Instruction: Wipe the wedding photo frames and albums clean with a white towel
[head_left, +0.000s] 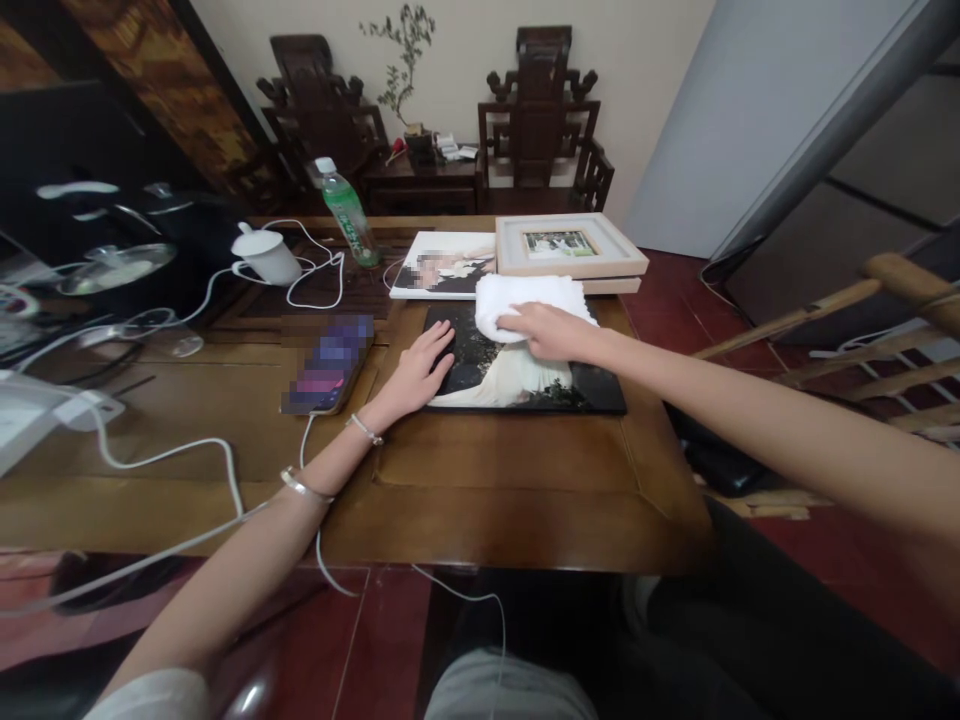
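Note:
A dark photo panel [525, 385] lies flat on the wooden table, showing a pale gown among dark leaves. On its left edge rests my left hand [421, 368], fingers stretched out and holding nothing. My right hand [551, 330] grips a folded white cloth [536, 295] and presses it on the upper part of the panel. Part of the picture is hidden under the cloth and hand. Just behind lie a white photo panel [442, 262] and, to its right, a pale wooden picture frame [570, 245] stacked on another.
Left of my left hand lies a phone [330, 368] on a white cable. Farther back stand a green-labelled bottle [349, 215] and a lidded white cup [266, 255]. Loose cables cross the table's left side. The table [517, 500] ends close to my body; a wooden chair [825, 310] stands at right.

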